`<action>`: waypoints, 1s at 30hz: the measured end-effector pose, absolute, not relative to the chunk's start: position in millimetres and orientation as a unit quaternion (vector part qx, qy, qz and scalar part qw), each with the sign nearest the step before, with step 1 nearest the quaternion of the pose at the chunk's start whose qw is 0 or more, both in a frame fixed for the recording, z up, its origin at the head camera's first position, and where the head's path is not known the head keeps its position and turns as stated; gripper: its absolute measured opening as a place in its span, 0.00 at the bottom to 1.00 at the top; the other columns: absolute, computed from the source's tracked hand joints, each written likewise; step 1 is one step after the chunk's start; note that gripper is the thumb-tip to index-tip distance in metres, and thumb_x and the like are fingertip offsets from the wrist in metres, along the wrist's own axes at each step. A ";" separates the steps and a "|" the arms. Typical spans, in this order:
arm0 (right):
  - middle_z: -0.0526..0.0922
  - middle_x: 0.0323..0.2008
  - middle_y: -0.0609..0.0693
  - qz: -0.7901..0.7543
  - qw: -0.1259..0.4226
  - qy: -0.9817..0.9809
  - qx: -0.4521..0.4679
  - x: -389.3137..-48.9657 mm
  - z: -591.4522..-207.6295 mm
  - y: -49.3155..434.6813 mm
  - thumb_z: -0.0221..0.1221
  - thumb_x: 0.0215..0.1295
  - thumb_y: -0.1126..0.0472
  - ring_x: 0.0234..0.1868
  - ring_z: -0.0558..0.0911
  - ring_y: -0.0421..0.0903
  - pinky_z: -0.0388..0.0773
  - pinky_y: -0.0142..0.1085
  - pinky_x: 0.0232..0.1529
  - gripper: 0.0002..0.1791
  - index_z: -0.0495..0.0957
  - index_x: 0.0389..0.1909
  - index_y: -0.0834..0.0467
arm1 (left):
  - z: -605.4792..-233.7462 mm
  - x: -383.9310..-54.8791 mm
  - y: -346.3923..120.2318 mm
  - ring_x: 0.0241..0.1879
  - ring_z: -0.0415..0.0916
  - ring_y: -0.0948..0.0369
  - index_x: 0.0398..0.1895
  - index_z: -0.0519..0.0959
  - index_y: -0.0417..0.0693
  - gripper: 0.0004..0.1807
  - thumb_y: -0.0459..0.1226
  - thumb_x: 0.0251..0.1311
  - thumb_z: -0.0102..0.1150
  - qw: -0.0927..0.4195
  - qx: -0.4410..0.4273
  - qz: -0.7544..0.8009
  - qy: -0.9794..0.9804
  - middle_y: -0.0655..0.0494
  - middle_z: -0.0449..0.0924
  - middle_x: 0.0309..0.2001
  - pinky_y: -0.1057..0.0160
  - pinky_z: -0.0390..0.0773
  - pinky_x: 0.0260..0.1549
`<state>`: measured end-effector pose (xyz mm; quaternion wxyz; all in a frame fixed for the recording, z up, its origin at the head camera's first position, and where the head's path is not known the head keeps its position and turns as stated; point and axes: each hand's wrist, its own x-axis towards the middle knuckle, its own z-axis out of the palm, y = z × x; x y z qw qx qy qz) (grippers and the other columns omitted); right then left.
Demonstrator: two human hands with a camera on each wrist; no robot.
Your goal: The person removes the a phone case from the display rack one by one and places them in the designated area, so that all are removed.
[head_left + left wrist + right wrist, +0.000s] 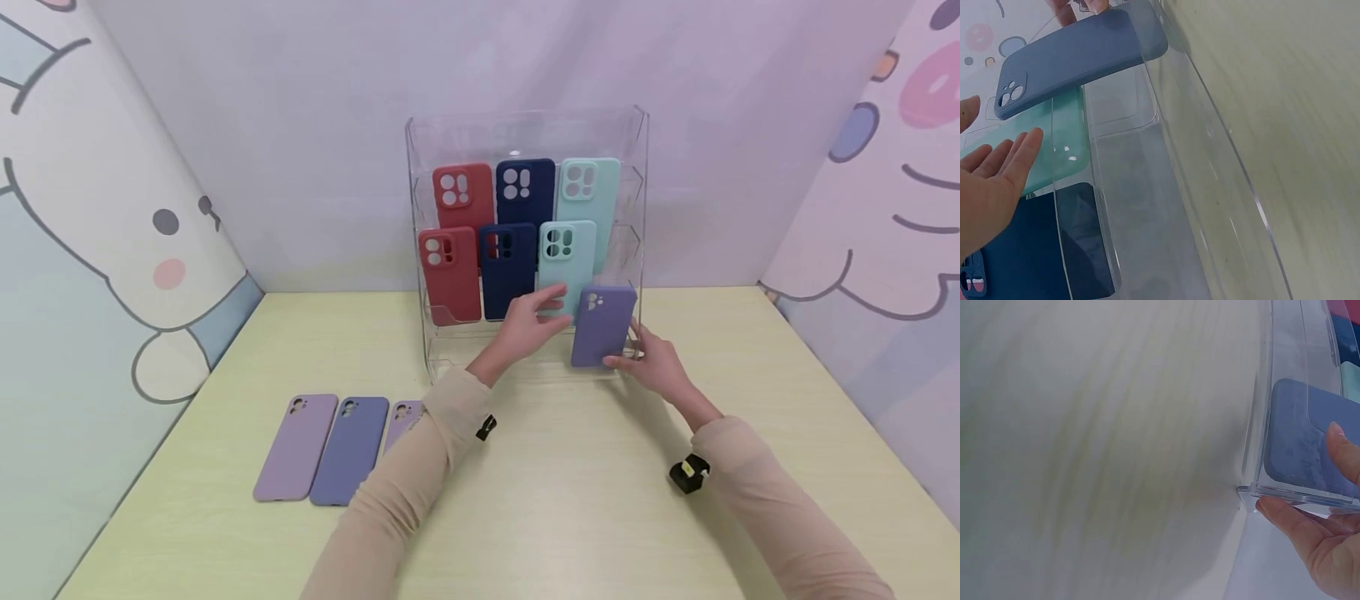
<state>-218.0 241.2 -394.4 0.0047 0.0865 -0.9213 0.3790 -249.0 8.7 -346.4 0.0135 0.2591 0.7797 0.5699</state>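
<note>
- Pale yellow table [562,517]; bears clear tiered rack [422,242] toward back.
- Left front, in row: lilac case [296,450], blue-violet case [349,454], second lilac case [401,418], partly hidden.
- On rack, two rows: red cases [453,283], navy cases [510,283], mint cases [568,275]; violet case [602,332] lower right.

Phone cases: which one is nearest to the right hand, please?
The purple case low at the right of the rack, by the right hand. The other cases there are red, navy or mint; the other purplish ones lie on the table.
</note>
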 end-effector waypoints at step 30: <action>0.62 0.57 0.74 0.378 -0.003 -0.922 0.080 -218.8 -395.0 242.1 0.63 0.56 0.51 0.53 0.70 0.66 0.69 0.54 0.50 0.51 0.42 0.67 0.70 | -355.3 -262.5 49.2 0.35 0.78 0.63 0.42 0.80 0.37 0.10 0.32 0.58 0.58 -0.085 0.205 0.522 0.824 0.49 0.82 0.37 0.76 0.74 0.33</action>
